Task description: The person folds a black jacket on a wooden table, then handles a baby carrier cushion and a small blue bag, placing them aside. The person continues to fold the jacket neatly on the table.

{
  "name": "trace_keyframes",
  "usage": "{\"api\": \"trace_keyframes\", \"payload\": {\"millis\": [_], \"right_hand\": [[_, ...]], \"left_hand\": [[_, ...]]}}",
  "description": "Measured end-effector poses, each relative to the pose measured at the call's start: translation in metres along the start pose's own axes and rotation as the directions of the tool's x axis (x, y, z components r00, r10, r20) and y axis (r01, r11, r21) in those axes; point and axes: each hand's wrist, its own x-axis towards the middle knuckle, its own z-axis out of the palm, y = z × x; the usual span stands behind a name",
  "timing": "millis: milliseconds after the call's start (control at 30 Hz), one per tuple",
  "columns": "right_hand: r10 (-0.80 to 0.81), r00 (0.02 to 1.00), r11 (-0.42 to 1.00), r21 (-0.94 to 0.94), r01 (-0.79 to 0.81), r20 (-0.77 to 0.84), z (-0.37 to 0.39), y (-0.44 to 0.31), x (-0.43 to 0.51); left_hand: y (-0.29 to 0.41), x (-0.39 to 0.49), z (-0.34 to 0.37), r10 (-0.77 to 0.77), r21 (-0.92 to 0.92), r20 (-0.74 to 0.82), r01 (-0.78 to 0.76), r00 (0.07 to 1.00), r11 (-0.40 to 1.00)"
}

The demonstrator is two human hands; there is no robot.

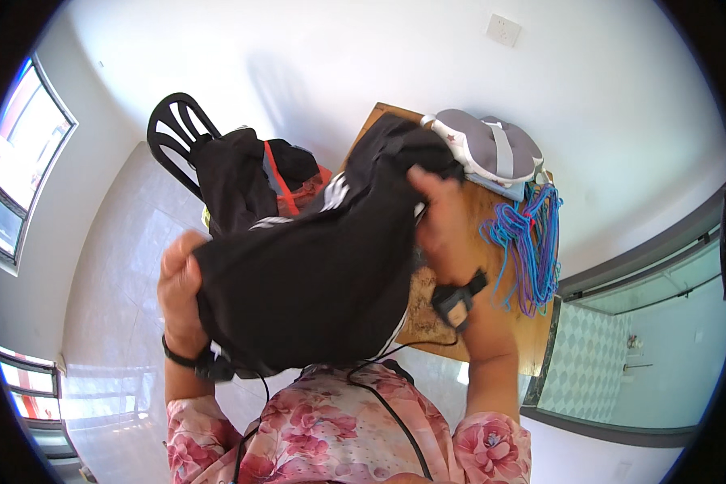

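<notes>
A black garment with white stripes (314, 290) is stretched between my two hands in front of my body. At its left edge, my left hand (181, 290) grips the cloth, with the thumb on top. My right hand (438, 221) is blurred and holds the garment's right side. Part of the black cloth extends beyond my right hand over the wooden table (478, 314). Folds hide how the garment is shaped underneath. Each wrist wears a black strap with a small device and a cable.
Beyond the garment, a black plastic chair (178, 121) carries dark clothes (230, 175) and a red mesh piece (299, 196). On the table lie a grey and white cushion-like item (490, 145) and a bundle of blue and purple cords (529, 248). A white wall (339, 48) stands behind.
</notes>
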Motion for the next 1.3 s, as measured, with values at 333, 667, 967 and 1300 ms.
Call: {"api": "trace_keyframes", "payload": {"millis": [333, 667, 967, 1300], "right_hand": [[-0.307, 0.951, 0.908, -0.307, 0.286, -0.024, -0.025, -0.088, 0.056], [-0.13, 0.985, 0.876, -0.479, 0.06, -0.113, -0.14, -0.024, 0.034], [-0.084, 0.98, 0.434, -0.892, -0.126, -0.179, -0.246, 0.05, -0.019], [-0.048, 0.9, 0.432, -0.822, -0.371, -0.432, -0.264, 0.118, -0.148]], "left_hand": [[-0.09, 0.128, 0.024, 0.392, 0.684, 0.145, -0.378, 0.908, 0.624], [-0.177, 0.107, 0.043, 0.487, 0.732, 0.293, -0.52, 0.823, 0.439], [-0.221, -0.012, 0.043, 0.021, 0.415, 0.784, -0.549, 0.62, 0.726], [-0.234, -0.029, 0.044, -0.118, 0.488, 0.63, -0.274, 0.767, 0.829]]}}
